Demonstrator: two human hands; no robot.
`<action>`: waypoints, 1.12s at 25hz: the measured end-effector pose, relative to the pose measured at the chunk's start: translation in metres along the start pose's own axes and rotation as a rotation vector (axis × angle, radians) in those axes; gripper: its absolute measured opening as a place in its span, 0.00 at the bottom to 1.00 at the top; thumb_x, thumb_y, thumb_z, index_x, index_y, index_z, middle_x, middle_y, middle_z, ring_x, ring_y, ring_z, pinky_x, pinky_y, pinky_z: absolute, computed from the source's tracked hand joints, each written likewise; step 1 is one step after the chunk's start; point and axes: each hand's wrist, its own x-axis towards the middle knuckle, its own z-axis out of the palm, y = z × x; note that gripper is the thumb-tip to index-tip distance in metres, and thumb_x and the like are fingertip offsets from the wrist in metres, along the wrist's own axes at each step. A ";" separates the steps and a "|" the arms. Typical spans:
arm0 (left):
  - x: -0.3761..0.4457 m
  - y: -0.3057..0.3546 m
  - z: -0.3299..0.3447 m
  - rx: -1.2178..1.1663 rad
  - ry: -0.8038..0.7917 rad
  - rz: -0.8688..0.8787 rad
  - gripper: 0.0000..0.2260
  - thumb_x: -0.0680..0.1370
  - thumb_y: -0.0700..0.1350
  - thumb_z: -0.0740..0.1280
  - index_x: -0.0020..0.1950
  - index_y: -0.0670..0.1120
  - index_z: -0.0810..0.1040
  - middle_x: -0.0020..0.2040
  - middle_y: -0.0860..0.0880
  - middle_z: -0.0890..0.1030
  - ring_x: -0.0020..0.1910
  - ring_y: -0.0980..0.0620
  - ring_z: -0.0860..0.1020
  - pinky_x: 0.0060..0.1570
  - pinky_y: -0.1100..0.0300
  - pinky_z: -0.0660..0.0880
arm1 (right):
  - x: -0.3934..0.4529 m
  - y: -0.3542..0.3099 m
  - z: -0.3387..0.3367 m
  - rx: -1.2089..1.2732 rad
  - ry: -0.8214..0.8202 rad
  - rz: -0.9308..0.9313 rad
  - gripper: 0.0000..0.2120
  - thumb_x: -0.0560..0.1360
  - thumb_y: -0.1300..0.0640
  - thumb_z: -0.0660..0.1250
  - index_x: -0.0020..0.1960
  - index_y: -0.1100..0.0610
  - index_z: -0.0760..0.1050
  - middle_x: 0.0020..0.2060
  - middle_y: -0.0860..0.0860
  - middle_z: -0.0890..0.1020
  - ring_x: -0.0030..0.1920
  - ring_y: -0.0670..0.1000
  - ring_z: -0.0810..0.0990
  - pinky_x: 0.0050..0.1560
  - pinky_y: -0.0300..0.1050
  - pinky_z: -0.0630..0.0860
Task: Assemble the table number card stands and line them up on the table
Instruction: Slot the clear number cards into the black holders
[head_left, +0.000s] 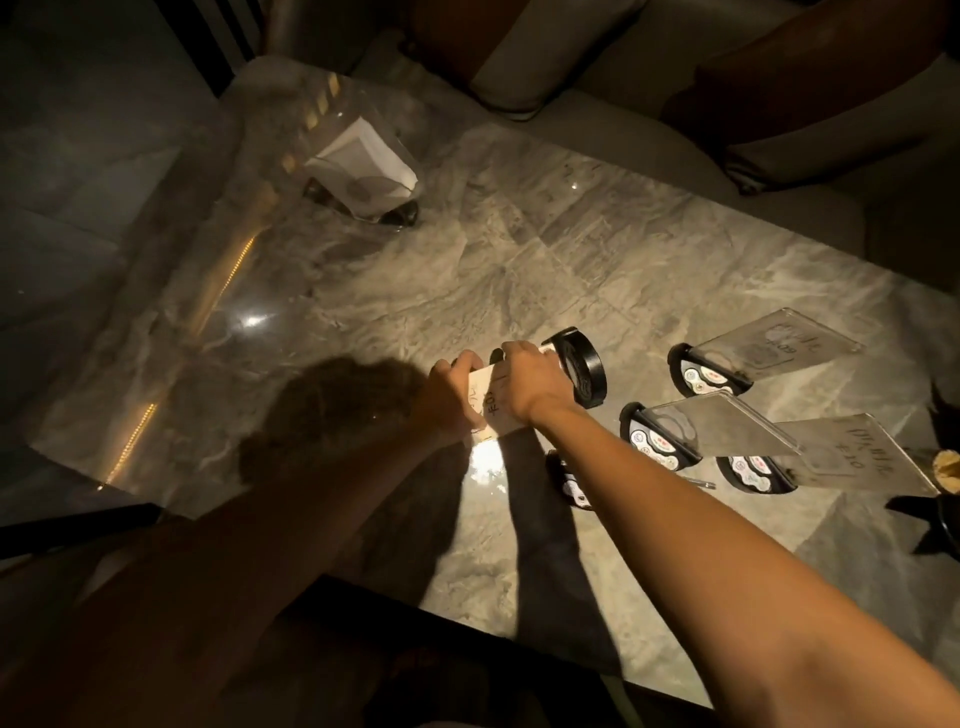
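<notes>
Both hands hold one card stand above the middle of the marble table (519, 249). My left hand (454, 387) grips the left edge of its clear card panel (493, 410), which carries handwriting. My right hand (527, 382) is curled over the panel's top, beside the black round base (579, 371), which is tipped on its side. Three assembled stands are grouped on the right: one at the back (709, 375), one in the middle (658, 440), one nearest the edge (754, 474). A loose black base (570, 483) lies partly hidden under my right forearm.
A clear plastic bag (363, 171) with white cards and dark parts sits at the far left of the table. Sofa cushions (561, 52) line the far side. A dark object (930, 512) stands at the right edge. The table's near edge (467, 621) runs below my arms.
</notes>
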 end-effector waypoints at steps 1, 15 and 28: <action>-0.002 -0.001 -0.008 -0.044 -0.024 0.011 0.35 0.58 0.44 0.77 0.64 0.47 0.72 0.59 0.38 0.77 0.55 0.36 0.79 0.54 0.40 0.78 | 0.000 -0.002 -0.007 -0.050 -0.026 -0.029 0.28 0.73 0.59 0.71 0.72 0.56 0.69 0.67 0.56 0.73 0.69 0.62 0.69 0.64 0.56 0.72; 0.002 0.105 -0.061 -0.545 0.099 0.126 0.08 0.68 0.41 0.80 0.44 0.47 0.85 0.43 0.44 0.85 0.44 0.43 0.85 0.45 0.43 0.83 | -0.007 0.069 -0.087 0.392 0.098 -0.187 0.10 0.78 0.63 0.70 0.59 0.57 0.79 0.48 0.49 0.81 0.49 0.49 0.78 0.48 0.40 0.69; 0.013 0.144 -0.030 -0.297 0.063 0.259 0.08 0.72 0.39 0.76 0.45 0.53 0.84 0.39 0.54 0.84 0.34 0.63 0.80 0.35 0.67 0.75 | -0.013 0.113 -0.084 0.299 0.159 -0.016 0.06 0.75 0.61 0.70 0.51 0.60 0.83 0.46 0.58 0.86 0.49 0.58 0.83 0.48 0.47 0.76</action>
